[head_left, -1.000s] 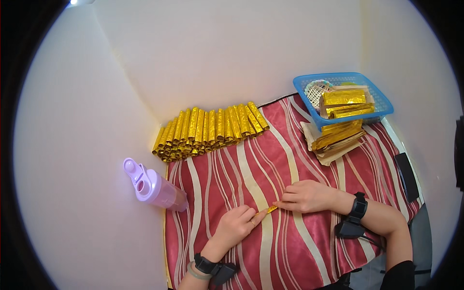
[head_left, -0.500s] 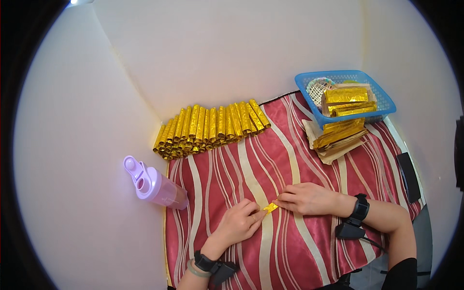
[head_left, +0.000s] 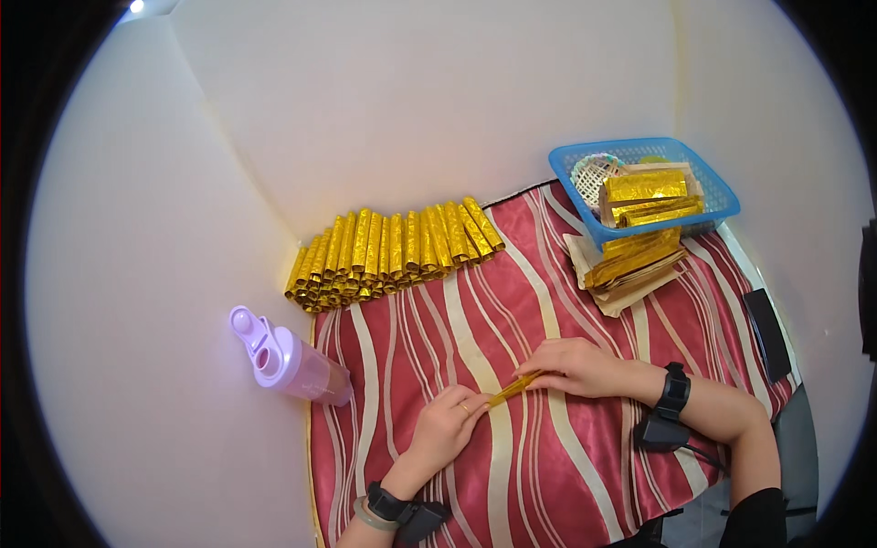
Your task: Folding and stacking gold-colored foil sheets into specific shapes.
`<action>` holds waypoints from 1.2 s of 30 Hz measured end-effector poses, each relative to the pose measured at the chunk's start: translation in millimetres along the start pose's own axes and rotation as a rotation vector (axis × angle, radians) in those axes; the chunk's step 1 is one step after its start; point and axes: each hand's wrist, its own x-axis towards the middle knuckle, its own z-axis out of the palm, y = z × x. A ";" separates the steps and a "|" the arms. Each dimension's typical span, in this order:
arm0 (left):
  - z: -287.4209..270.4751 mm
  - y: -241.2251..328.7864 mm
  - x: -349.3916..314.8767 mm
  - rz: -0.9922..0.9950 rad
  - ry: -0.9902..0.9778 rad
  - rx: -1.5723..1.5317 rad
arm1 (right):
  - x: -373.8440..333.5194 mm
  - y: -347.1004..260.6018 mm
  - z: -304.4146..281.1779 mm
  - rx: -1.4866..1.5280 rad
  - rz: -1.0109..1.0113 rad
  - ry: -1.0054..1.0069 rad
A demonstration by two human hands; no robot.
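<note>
Between my two hands is a narrow gold foil paper strip [head_left: 513, 390], slanting up to the right above the striped cloth. My left hand [head_left: 445, 422] pinches its lower left end. At the upper right end, my right hand [head_left: 574, 367] has its thumb and fingers closed on it. Part of the strip is hidden by the fingers. Farther left, many rolled gold paper tubes [head_left: 393, 248] lie stacked in a pile. A stack of flat gold-faced paper sheets [head_left: 635, 271] rests at the right, beyond my right hand.
A blue plastic basket [head_left: 568, 187] holds more gold paper and a small woven basket [head_left: 596, 173]. The lilac shaker bottle [head_left: 297, 367] stands at the left edge. At the right edge lies a dark flat object [head_left: 766, 335]. White walls [head_left: 429, 100] border the red striped cloth [head_left: 585, 493].
More of the gold strip shows between my hands, and it looks narrower. My left fingers have shifted slightly left and down. The whole view has shifted a little.
</note>
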 end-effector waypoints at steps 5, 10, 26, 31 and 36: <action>-3.4 6.3 3.3 -0.052 0.000 0.024 | -0.1 -3.7 0.7 0.096 0.137 0.071; 2.7 24.2 13.7 0.051 0.094 0.100 | 3.4 -14.5 1.4 0.173 0.321 -0.038; 11.7 28.9 6.3 -0.580 -0.010 -0.527 | 1.0 -19.4 6.3 0.341 0.266 -0.030; 10.0 31.6 6.3 -0.611 0.000 -0.513 | 1.6 -24.2 2.2 0.415 0.328 -0.051; 13.7 28.9 0.3 -0.667 0.012 -0.580 | -0.6 -17.9 11.1 0.528 0.280 0.008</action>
